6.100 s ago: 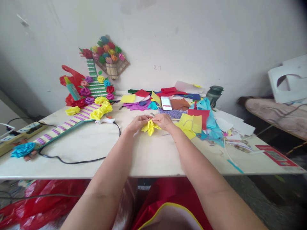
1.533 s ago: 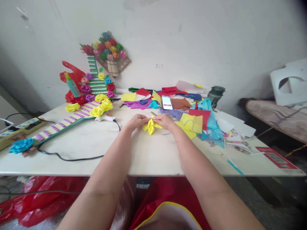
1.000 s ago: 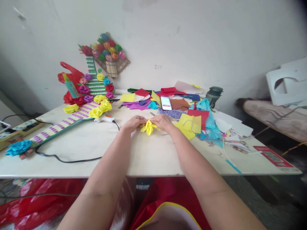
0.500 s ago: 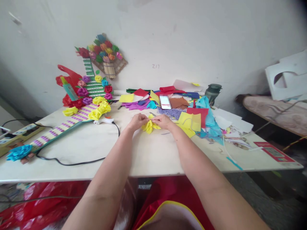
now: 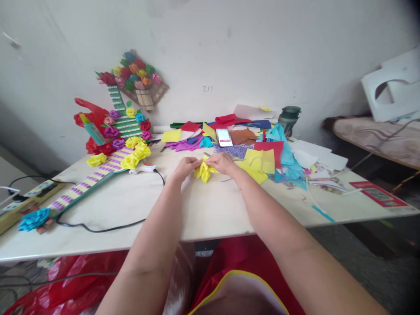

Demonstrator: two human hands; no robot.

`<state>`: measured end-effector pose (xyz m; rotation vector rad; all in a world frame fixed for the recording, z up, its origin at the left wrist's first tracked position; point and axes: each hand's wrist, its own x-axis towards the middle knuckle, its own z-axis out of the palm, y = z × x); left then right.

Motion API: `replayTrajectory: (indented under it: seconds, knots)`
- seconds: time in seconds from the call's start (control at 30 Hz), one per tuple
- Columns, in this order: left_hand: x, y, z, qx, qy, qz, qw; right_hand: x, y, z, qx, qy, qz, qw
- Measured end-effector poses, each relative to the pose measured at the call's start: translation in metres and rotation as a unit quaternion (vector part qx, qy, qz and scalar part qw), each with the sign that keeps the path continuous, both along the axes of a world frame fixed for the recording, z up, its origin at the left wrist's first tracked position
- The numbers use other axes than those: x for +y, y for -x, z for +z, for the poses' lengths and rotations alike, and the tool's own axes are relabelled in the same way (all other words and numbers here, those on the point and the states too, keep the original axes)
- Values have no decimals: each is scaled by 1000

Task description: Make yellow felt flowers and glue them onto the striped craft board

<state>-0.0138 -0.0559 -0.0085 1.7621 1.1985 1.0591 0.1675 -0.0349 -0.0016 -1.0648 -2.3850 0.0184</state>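
Between my two hands is a yellow paper flower (image 5: 203,172), its petals hanging down just above the white table (image 5: 216,210). The fingertips of my left hand (image 5: 187,167) pinch it from the left side. From the right, my right hand (image 5: 223,163) pinches its upper part, the thumb and index finger pressed together. Behind the fingers the tip of a grey metal tool shows, mostly hidden. Yellow paper sheets (image 5: 259,161) with a thin cord lie right of my right hand.
A white glue gun (image 5: 142,169) with a black cable lies left of my hands, beside a striped guitar-shaped piece (image 5: 88,181) with paper flowers. Behind are a phone (image 5: 224,137), purple shredded strands (image 5: 234,150) and coloured paper. A dark bottle (image 5: 288,120) stands at the back right.
The camera view has tilted and shifted slightly. Both hands stay pinched on the yellow flower, which has turned a little, with its petals shown somewhat differently.
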Motion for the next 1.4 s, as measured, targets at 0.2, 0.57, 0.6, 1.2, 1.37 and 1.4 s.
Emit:
replayTrajectory:
  seconds: [0.2,0.57,0.6,1.2,1.37,1.4]
  knots:
    - [1,4,-3,-17,55,-29,998,-5,3,2,-36,-23,-3,999]
    - [4,7,-4,-42,63,-32,997,-9,4,4,-51,-49,25,997]
    - [4,6,-4,-33,44,-24,998,-8,3,3,-39,-41,25,998]
    - [-2,-9,10,160,-112,69,978,-3,-5,6,19,70,-14,997]
    - [0,-7,4,51,-16,40,998,-5,-3,6,-17,21,-44,999]
    - [0,-6,3,32,-10,36,999,-5,-3,6,-19,15,-45,999]
